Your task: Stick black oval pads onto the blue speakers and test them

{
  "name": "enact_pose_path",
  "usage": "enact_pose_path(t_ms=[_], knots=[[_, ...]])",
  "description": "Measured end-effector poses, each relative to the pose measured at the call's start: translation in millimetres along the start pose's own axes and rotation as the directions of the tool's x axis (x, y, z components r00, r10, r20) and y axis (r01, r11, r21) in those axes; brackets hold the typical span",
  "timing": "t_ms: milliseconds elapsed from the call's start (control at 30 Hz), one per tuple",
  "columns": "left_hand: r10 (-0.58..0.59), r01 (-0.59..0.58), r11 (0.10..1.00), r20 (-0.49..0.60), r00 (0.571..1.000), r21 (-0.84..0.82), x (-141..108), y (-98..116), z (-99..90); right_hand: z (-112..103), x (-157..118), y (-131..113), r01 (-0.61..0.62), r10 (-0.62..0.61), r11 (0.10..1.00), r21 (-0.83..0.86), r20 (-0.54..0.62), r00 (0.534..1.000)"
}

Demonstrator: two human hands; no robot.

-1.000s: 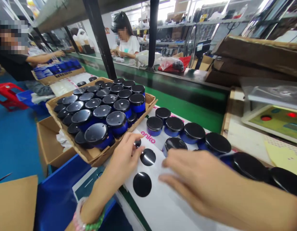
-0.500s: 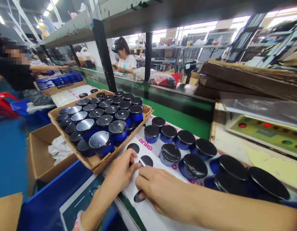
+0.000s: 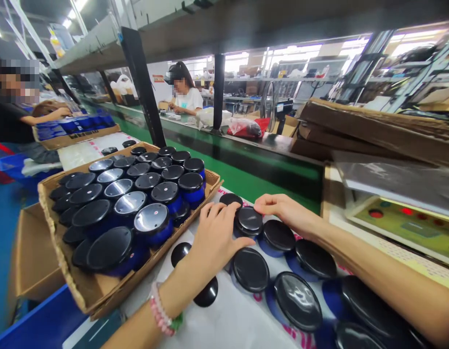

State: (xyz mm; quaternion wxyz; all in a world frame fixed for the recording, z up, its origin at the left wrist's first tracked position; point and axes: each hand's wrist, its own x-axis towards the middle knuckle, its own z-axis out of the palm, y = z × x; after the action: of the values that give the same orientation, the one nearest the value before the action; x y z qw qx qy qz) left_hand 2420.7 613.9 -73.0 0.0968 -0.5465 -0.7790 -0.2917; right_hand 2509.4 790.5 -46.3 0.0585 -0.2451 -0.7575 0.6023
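Lightly — a black-lidded blue jar (image 3: 248, 221) is touched by the left hand (image 3: 214, 237) and right hand (image 3: 288, 213) — both unclenched, no firm grasp.

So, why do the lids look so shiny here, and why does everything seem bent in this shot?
In the head view, overhead light glares pale on the jar lids in the cardboard tray; the wide lens tilts the black shelf post and stretches the nearest lid into an oval; the far shelving washes out in brightness.

Pink-and-green beaded bracelet (image 3: 162, 310); bare forearms (image 3: 388, 276)
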Motion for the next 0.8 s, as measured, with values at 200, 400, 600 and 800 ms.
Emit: enact_pose_path(t_ms=[200,400,600,800], knots=[[-0.010,0.009,1.000,-0.080,0.997,-0.010,-5.7,-6.6,10.1,5.4,-5.2,6.6,-0.105,0.104,0.992,0.075,0.008,0.994],[-0.028,0.024,0.999,-0.105,0.994,-0.035,-7.5,-7.9,15.3,5.8,-2.8,6.0,-0.118,0.119,0.992,0.040,-0.027,0.993],[-0.023,0.018,0.999,-0.103,0.994,-0.044,-8.1,-8.8,15.7,8.3,-3.0,6.3,0.036,-0.047,0.986,-0.165,-0.062,0.997],[-0.030,0.026,0.999,-0.097,0.995,-0.038,-8.6,-8.3,14.9,9.9,-4.5,10.9,0.210,-0.250,0.911,-0.354,-0.070,0.966]])
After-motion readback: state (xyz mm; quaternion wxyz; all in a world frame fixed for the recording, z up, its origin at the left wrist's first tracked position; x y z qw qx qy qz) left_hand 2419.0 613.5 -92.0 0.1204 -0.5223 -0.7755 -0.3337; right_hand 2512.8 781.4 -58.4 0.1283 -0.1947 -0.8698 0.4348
